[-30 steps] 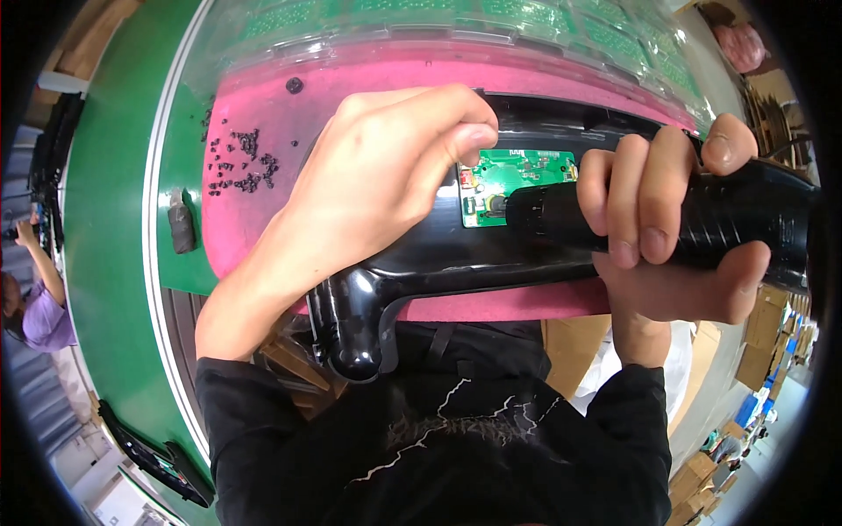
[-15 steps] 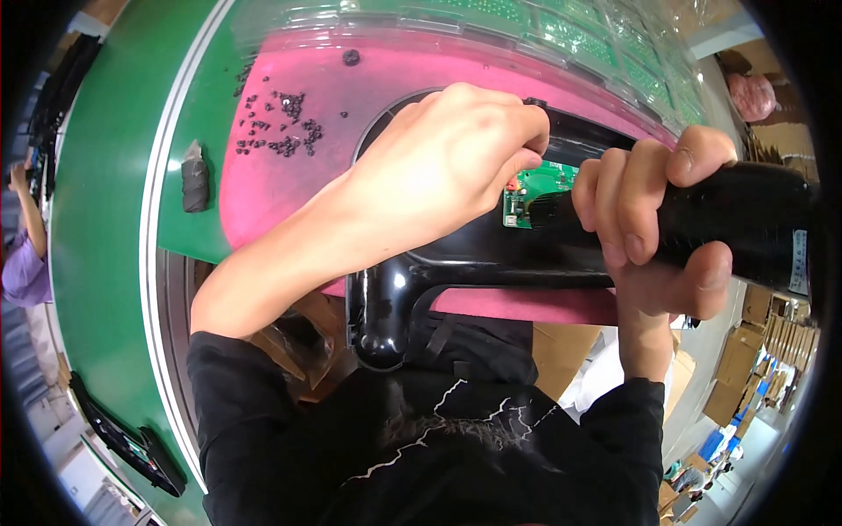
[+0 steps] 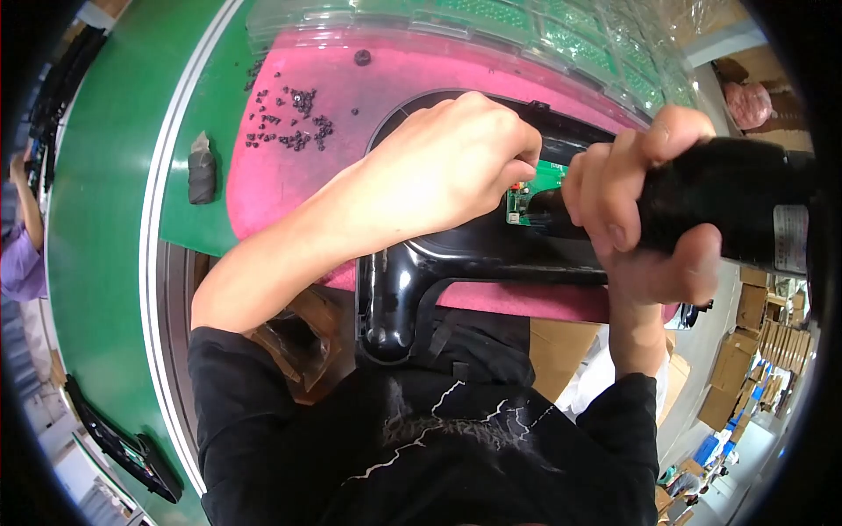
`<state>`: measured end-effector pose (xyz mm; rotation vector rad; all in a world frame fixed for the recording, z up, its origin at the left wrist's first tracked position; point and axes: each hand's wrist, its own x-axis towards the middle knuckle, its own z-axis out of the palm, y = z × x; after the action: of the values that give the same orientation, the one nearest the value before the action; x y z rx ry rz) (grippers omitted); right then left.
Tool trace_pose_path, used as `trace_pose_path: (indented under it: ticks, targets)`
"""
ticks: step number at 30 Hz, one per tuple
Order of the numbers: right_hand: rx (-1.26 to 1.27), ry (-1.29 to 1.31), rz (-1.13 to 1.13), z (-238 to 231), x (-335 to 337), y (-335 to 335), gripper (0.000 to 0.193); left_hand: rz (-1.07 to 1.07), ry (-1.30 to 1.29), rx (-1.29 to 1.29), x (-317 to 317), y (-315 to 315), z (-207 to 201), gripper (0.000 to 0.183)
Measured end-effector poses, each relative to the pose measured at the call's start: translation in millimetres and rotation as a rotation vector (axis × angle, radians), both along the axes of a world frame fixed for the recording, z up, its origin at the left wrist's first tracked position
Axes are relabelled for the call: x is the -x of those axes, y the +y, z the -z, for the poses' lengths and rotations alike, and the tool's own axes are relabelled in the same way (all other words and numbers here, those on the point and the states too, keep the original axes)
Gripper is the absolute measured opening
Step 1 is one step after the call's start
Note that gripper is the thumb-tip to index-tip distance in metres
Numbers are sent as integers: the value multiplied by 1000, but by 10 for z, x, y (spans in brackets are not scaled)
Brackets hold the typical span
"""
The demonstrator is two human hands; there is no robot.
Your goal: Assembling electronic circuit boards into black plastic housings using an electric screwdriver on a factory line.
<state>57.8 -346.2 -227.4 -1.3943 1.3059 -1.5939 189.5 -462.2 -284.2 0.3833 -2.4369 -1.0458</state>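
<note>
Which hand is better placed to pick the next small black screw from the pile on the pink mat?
Left. The left hand only rests on the black plastic housing, nearer the screws. The right hand is occupied gripping the electric screwdriver.

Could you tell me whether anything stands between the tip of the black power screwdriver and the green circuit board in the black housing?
Nothing visible does. The black power screwdriver in the right hand points straight at the green circuit board. The left hand rests beside and partly over the board, its fingertips close to the tip.
</note>
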Motion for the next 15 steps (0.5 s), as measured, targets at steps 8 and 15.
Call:
trace_pose_path:
  ticks: [8,15]
  targets:
    - [390,-423,-189,-72,336,72,49,112,-169,-156,59,-17,-148,16]
    - [415,-424,-172,-82,417,89,48,179,103,-93,134,-1,-75,14]
